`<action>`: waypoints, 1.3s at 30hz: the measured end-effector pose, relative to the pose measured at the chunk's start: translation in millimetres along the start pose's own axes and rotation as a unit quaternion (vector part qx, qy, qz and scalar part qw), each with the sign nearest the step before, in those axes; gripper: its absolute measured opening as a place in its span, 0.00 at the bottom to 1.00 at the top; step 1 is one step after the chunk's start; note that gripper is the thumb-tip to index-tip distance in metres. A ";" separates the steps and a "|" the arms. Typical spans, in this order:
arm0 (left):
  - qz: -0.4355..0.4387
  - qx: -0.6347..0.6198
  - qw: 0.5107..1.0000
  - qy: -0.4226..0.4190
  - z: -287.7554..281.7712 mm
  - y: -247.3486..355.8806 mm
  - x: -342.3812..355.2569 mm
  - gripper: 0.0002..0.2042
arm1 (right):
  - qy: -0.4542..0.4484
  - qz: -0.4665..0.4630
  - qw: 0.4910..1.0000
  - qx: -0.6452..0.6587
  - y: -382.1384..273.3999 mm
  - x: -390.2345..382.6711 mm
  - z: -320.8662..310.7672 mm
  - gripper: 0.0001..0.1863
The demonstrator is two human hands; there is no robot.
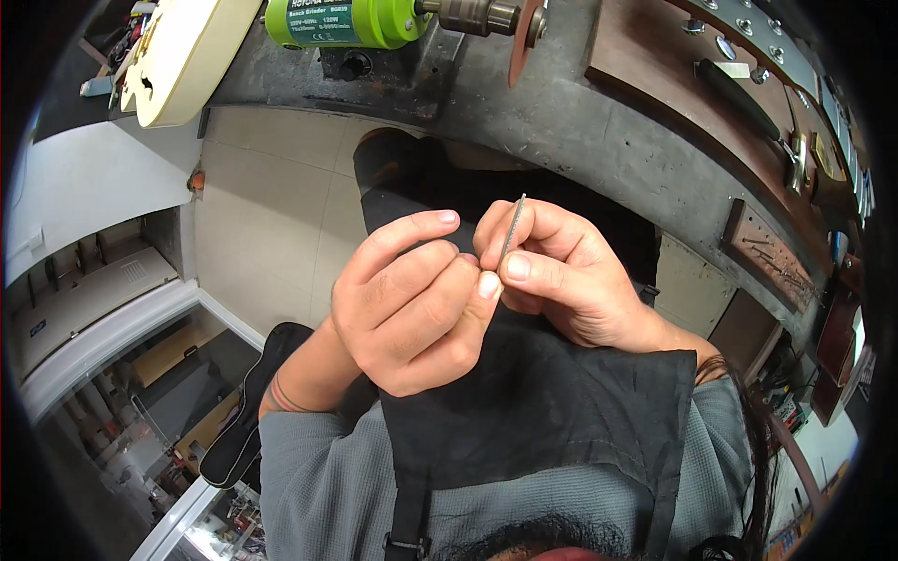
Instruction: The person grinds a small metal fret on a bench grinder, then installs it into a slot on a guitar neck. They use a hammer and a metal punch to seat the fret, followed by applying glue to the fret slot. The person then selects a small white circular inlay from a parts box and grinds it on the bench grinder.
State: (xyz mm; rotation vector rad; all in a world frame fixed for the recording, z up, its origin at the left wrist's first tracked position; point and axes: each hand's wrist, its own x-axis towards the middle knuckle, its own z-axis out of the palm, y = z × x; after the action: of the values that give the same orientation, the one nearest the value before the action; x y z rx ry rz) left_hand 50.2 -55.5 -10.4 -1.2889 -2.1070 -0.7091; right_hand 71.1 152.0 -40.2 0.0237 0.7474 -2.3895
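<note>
My left hand [407, 313] is closed, its thumb tip pressed at the lower end of a thin, narrow metal strip [514, 223], with one finger lifted. My right hand [571, 271] pinches the same strip between thumb and fingers just beside the left one, and the strip's upper part sticks up past the fingers. Whatever else lies between the fingertips is hidden. Both hands are held over a black apron [543, 411], in front of a dark metal bench.
A green bench grinder [374, 19] with a reddish disc sits on the bench [524, 112]. A cream guitar body [178, 56] is at upper left, tools on a wooden board [645, 47] at upper right, a drilled block [767, 252] at right, and a black case [238, 439] at lower left.
</note>
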 end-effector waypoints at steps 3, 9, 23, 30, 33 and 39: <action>-0.021 -0.024 0.999 -0.012 -4.1 -8.5 -4.6 0.12 | 0.001 -0.046 0.999 -0.024 1.3 1.7 0.2 0.05; -0.253 0.092 0.956 0.114 12.3 -75.6 -37.0 0.17 | 0.022 -0.073 0.994 -0.080 -1.4 3.2 -3.7 0.08; -0.313 0.153 0.932 0.095 20.8 -115.1 -15.3 0.12 | 0.045 -0.037 0.990 -0.126 3.0 7.2 -8.5 0.08; -0.274 0.155 0.943 0.106 23.1 -120.9 -14.0 0.09 | 0.065 -0.016 0.987 -0.146 3.8 8.8 -15.3 0.08; -0.287 0.167 0.939 0.087 18.4 -119.2 -8.1 0.07 | 0.073 0.000 0.985 -0.156 3.3 8.2 -15.6 0.08; -0.332 0.182 0.924 0.058 19.0 -122.7 -4.3 0.17 | 0.079 0.014 0.983 -0.162 3.0 7.6 -16.5 0.09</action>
State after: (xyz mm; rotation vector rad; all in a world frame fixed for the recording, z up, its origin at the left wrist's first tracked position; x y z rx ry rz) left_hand -63.0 -93.7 -44.5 -0.3105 -2.4308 -0.5897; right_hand 64.0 154.3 -57.0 0.0896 1.1956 -2.2293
